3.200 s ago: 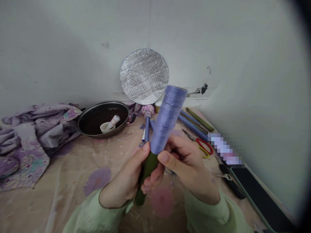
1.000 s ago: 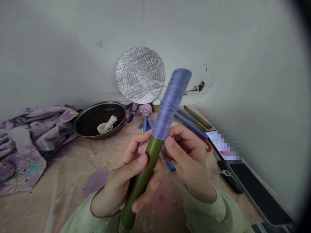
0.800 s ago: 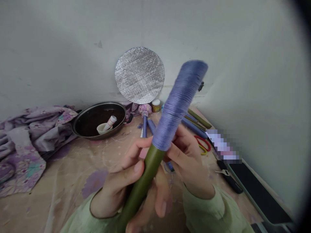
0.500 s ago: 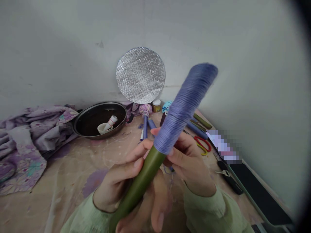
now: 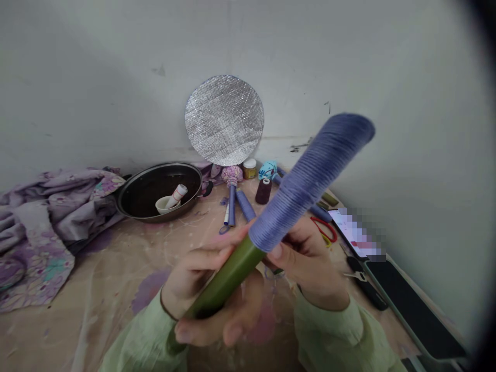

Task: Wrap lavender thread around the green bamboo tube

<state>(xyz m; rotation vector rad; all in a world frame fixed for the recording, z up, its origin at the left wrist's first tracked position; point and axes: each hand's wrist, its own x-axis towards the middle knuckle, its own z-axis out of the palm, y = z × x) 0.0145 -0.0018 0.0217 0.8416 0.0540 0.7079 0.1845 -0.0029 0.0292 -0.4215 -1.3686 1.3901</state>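
Observation:
A green stick [image 5: 228, 276] slants up to the right in front of me, its upper length covered by tight coils of blue-violet thread [image 5: 310, 178]. My left hand [image 5: 189, 276] is wrapped around the bare green part, thumb along its side and fingers curled beneath. At the lower edge of the coils, my right hand [image 5: 320, 268] is closed against the stick, its thumb pressing the thread; its other fingers are partly hidden behind the stick. Loose thread [image 5: 274, 274] shows just below the right hand.
A dark pan [image 5: 135, 212] with a small white bowl [image 5: 166, 205] stands left, beside floral cloth [image 5: 34, 232]. Behind are a round silver fan [image 5: 225, 121], a violet thread spool [image 5: 245, 205] and a dark spool [image 5: 264, 191]. Scissors [image 5: 324, 229], a key [image 5: 360, 276] and phones [image 5: 414, 310] lie right.
The stick has tilted lower, its wrapped end shifting right and slightly down. Both hands have kept hold of it, and the left fingers underneath have risen and curled closer around it.

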